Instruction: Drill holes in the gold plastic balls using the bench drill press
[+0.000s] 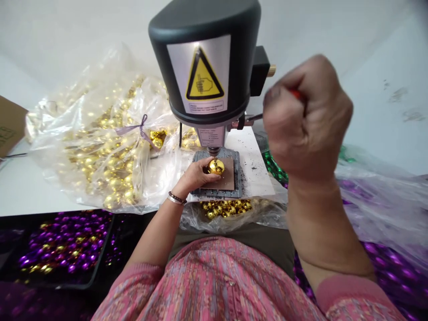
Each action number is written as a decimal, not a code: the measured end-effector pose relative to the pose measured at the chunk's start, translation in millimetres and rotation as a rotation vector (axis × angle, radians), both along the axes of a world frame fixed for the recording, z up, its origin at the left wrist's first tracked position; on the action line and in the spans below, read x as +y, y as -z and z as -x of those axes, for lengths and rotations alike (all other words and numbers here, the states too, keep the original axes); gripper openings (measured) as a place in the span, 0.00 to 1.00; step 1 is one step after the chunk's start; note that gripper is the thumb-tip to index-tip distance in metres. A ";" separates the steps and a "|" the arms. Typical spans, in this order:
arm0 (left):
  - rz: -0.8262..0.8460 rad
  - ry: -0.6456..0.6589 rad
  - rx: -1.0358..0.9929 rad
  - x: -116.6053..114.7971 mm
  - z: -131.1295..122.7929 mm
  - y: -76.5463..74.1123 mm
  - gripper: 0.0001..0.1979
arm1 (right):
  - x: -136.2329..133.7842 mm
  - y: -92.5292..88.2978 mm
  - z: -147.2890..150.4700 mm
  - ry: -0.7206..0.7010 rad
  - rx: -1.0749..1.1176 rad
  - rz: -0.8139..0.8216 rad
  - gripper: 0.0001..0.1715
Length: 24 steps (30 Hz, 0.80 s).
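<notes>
Left hand (195, 174) clamped on gold bauble (216, 166), which sits on the brown pad (228, 176) of the bench drill (203, 58), right under the chuck (213, 151). Right hand (306, 118) fisted around red-handled feed lever (296, 93), raised right of drill. Bagged gold baubles (100, 147) left; loose ones (225, 207) near.

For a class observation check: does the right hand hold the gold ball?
No, the left hand holds the gold ball, under the drill.
</notes>
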State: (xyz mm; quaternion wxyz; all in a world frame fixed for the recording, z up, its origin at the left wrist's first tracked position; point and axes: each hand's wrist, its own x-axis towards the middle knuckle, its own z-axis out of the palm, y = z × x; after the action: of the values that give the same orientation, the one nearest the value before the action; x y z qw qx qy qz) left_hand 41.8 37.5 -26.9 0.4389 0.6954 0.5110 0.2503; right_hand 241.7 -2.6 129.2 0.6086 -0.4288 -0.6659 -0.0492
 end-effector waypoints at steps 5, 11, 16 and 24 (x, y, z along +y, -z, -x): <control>-0.008 0.049 -0.053 -2.0 0.5 2.5 0.31 | -27.1 32.5 -3.8 0.181 -0.283 -0.061 0.09; -0.094 0.045 0.012 -3.7 0.9 2.5 0.26 | -25.5 72.6 -2.8 0.170 -0.306 -0.173 0.04; -0.123 0.032 0.027 -6.5 -0.9 -0.5 0.25 | -20.4 84.3 3.0 0.153 -0.217 -0.210 0.05; -0.113 0.002 0.008 -10.3 -4.5 -4.7 0.25 | -14.9 103.1 7.8 0.045 -0.095 -0.266 0.15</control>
State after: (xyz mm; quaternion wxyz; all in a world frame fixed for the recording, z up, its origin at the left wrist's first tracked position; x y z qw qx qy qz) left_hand 46.3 27.2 -22.2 0.3971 0.7208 0.4969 0.2754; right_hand 233.9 -17.5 26.1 0.6267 -0.3565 -0.6716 -0.1708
